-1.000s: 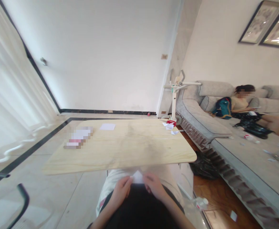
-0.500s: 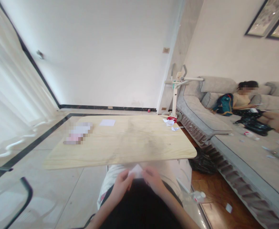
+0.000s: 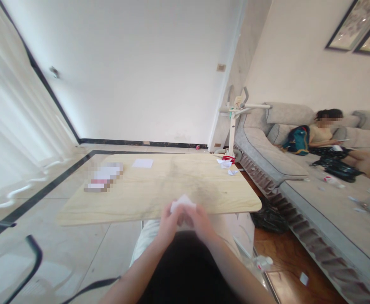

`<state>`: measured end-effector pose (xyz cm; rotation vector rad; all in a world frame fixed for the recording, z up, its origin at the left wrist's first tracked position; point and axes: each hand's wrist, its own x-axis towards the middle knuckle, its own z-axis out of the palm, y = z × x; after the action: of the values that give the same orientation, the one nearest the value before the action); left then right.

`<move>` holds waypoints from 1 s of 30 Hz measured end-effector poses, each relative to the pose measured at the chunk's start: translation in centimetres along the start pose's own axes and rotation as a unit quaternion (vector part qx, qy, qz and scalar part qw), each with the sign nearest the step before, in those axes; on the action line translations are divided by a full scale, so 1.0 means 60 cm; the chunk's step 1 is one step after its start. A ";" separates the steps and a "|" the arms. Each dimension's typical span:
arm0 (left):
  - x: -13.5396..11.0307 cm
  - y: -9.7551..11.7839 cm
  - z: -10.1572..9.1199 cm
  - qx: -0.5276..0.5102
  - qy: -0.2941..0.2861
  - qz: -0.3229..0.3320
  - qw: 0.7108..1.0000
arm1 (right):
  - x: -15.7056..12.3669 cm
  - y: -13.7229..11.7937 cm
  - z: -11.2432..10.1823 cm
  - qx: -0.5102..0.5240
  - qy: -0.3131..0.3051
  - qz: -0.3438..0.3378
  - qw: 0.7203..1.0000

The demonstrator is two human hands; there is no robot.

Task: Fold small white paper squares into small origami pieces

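Observation:
A small piece of folded white paper (image 3: 184, 202) is held between my two hands at the near edge of the wooden table (image 3: 147, 185). My left hand (image 3: 171, 216) grips its left side, and my right hand (image 3: 200, 217) grips its right side. The thumbs come close together over the near part of the paper, so its lower edge is hidden. On the far right corner of the table lie several folded paper pieces (image 3: 225, 164). A flat white sheet (image 3: 142, 163) rests near the far edge, left of the middle.
A blurred-out stack (image 3: 104, 177) lies on the table's left side. To the right stands a grey sofa (image 3: 324, 202), where a person (image 3: 325, 131) sits beside a teal backpack (image 3: 298, 140). A black bag (image 3: 270, 217) and a plastic bottle (image 3: 263, 262) are low on the right.
Both hands have moved forward and up with the paper, from above my lap to the table's near edge. The thumbs have come closer together.

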<state>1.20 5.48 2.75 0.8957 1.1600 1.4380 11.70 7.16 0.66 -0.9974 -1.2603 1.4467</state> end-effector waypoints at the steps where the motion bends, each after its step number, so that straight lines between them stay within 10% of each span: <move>1: 0.012 0.000 0.001 -0.012 -0.004 0.006 1.000 | 0.010 -0.005 0.001 -0.003 0.004 -0.008 1.000; 14: 0.142 0.166 0.052 -0.030 0.025 0.187 0.982 | 0.175 -0.172 0.028 0.014 0.002 -0.169 0.985; 20: 0.164 0.163 0.057 -0.037 -0.004 0.197 0.980 | 0.186 -0.183 0.016 0.005 -0.019 -0.167 0.986; 30: 0.215 0.191 0.096 -0.056 0.038 0.191 0.979 | 0.255 -0.185 0.038 0.120 0.119 -0.179 0.969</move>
<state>1.31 19.28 14.58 1.0308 0.9844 1.8427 7.57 21.89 12.01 -0.7130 -1.0009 1.1291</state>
